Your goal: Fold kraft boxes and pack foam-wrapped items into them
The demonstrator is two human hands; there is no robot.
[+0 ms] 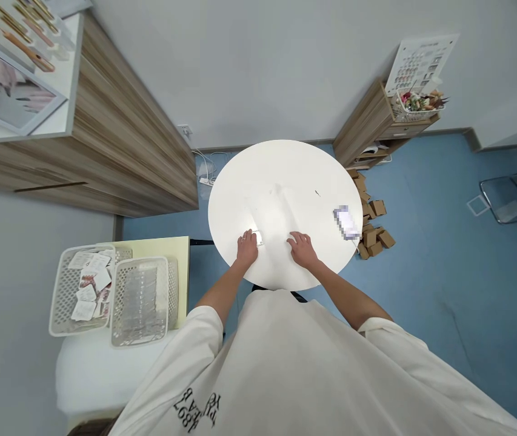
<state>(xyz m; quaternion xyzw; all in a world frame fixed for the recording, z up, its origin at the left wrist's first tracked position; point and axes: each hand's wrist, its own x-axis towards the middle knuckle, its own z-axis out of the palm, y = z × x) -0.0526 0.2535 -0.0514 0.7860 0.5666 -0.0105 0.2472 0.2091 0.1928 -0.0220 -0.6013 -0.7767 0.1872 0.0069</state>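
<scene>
One small, flat white piece lies near the close edge of the round white surface, left of its middle. The person's left hand rests against it, fingers covering its left side; from where I stand I cannot tell whether they grip it or simply press it down. Well apart from that, the right hand sits on the surface, its fingers bent inward, and whether they close on anything I cannot make out. Between and beyond the hands runs a faint glossy streak, either clear film or sheen. Farther right lie a small dark scrap and, near the edge, a blurred phone-like object. Brown cardboard boxes are heaped on the blue floor just past that side. Over to the left, two white baskets stand side by side, one holding cards, the other clear plastic pieces.
</scene>
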